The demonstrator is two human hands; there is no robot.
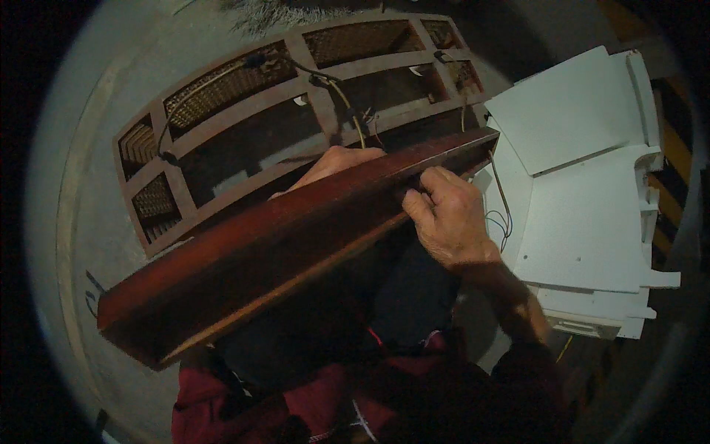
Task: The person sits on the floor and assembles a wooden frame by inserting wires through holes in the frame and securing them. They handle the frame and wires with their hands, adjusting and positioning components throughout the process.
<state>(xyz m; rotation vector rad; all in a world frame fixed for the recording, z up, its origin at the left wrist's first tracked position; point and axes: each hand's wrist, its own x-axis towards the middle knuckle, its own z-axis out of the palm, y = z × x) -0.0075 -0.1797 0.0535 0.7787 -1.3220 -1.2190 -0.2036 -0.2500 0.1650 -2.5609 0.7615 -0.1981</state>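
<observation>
A long reddish-brown wooden channel, hollow on its near side, slants across in front of me from lower left to upper right. My right hand is closed at its right part, thumb and fingers pinched together against the inner side; whatever they pinch is too small or hidden to name. Behind the channel's far edge my left hand shows only its back and knuckles. Its fingers look curled, and the channel hides their tips and anything in them. A brown cable comes down close to the left hand.
Beyond the channel lies a large brown wooden frame with woven mesh panels and cables on it. White panels are stacked at the right, beside a thin dark wire. Grey floor shows at the left.
</observation>
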